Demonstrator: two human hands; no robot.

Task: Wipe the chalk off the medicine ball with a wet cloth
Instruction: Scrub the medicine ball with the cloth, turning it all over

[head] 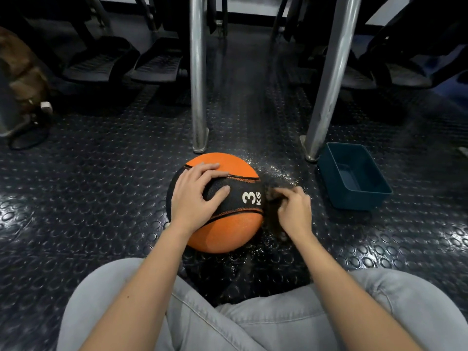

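Observation:
An orange medicine ball (228, 231) with a black band marked "3 KG" sits on the studded floor in front of my knees. My left hand (196, 196) rests on top of the ball, fingers spread over the band and the thumb lying on it. My right hand (295, 211) grips a dark brown cloth (272, 221) and presses it against the ball's right side. The cloth is blurred and partly hidden behind my fingers. No chalk shows on the visible faces of the ball.
A dark teal plastic tub (354, 176) stands on the floor to the right of the ball. Two chrome machine legs (198, 97) (326, 97) rise just behind it. Water droplets (276, 171) speckle the floor around the ball. Black pedals and a brown bag (22, 72) lie further back and left.

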